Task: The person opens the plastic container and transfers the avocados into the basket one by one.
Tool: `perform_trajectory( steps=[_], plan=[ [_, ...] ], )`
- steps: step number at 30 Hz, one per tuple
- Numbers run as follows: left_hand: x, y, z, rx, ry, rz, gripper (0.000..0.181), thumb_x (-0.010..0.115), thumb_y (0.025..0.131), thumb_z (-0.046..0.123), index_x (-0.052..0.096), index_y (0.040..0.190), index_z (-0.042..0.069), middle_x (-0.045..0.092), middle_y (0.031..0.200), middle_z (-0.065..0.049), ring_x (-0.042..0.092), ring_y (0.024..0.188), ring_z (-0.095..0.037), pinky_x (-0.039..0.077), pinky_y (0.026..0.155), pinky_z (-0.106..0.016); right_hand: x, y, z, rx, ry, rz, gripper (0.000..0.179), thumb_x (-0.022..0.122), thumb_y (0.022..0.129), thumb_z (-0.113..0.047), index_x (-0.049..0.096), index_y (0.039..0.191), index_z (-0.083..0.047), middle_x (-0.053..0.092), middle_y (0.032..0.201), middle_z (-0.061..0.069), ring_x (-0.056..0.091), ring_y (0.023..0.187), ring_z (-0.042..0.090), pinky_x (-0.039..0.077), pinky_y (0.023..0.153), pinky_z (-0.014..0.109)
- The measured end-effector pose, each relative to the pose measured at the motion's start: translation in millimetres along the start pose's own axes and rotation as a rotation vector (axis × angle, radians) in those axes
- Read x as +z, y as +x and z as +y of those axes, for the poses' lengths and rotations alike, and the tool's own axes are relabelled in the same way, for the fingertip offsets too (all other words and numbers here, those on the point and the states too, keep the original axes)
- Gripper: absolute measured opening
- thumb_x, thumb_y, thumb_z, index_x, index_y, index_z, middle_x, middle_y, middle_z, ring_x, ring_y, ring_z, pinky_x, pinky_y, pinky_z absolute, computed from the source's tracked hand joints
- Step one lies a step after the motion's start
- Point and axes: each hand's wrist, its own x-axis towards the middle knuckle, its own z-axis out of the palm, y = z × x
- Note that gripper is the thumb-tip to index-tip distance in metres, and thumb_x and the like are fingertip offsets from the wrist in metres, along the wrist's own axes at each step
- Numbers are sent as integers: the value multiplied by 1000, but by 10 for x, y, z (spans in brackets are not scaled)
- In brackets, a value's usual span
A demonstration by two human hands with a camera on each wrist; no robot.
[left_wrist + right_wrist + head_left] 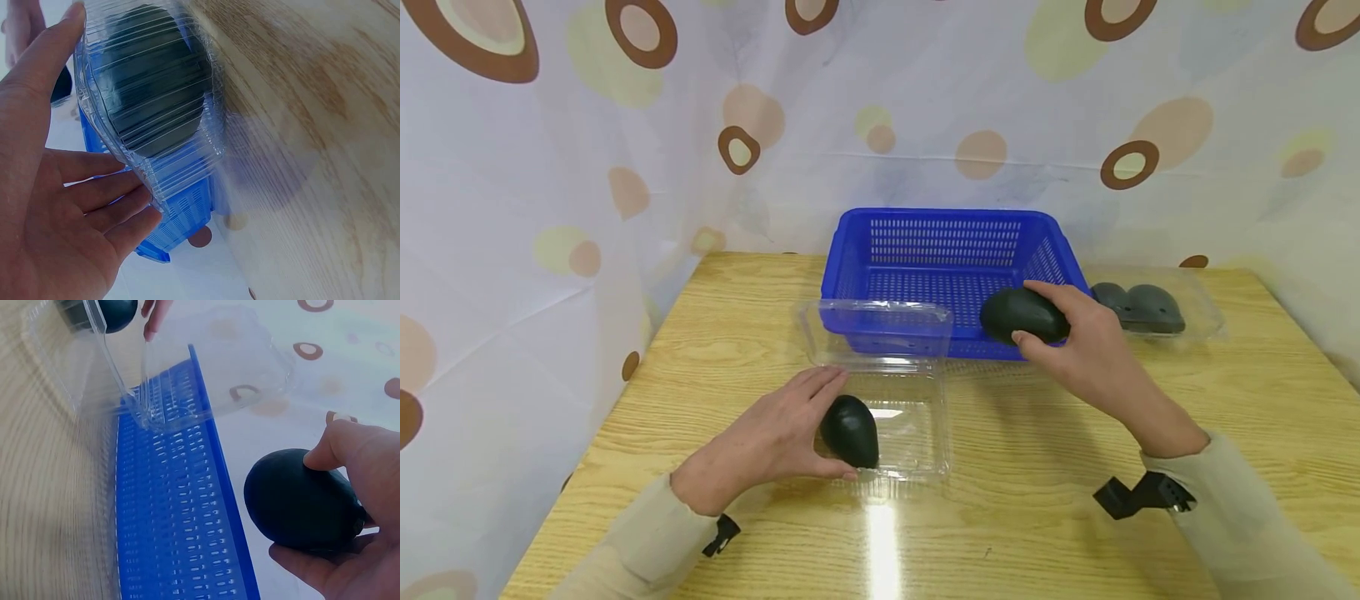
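Observation:
In the head view, my right hand [1093, 358] grips a dark green avocado [1018, 315] above the front right rim of the blue basket [955, 215]. The right wrist view shows that avocado [294, 500] between thumb and fingers. My left hand [767, 437] holds the left side of a clear plastic clamshell container [917, 425], thumb at the front edge and fingers at the back. A second avocado [852, 429] lies in the container's left half. The container's raised lid [880, 325] stands in front of the basket.
Behind the right hand, another clear container [1206, 312] holds two dark avocados [1153, 308] at the table's back right. A patterned curtain [925, 100] hangs along the back and left of the wooden table [1000, 517].

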Motion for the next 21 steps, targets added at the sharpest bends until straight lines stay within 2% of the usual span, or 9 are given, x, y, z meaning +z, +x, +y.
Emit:
perform_trajectory(
  steps=[6, 15, 21],
  plan=[
    [3, -1, -6, 6, 5, 9, 116, 76, 68, 71, 39, 148, -4, 42, 152, -22, 43, 140, -36, 41, 114, -45, 19, 133, 42, 38, -27, -41, 62, 66, 92, -25, 46, 147, -6, 55, 137, 24, 58, 103, 36, 49, 70, 43],
    [3, 6, 4, -3, -8, -4, 114, 76, 70, 69, 39, 149, -3, 42, 153, -20, 42, 141, -35, 42, 113, -45, 63, 309, 108, 72, -21, -86, 65, 63, 94, -29, 40, 150, -5, 48, 144, 27, 54, 113, 41, 51, 76, 52],
    [9, 4, 0, 1, 0, 2, 114, 77, 69, 69, 39, 148, -4, 42, 153, -20, 43, 141, -35, 42, 114, -45, 109, 436, 163, 120, -7, -133, 66, 61, 95, -31, 38, 152, -5, 45, 147, 27, 53, 115, 41, 52, 80, 54]
  ],
)
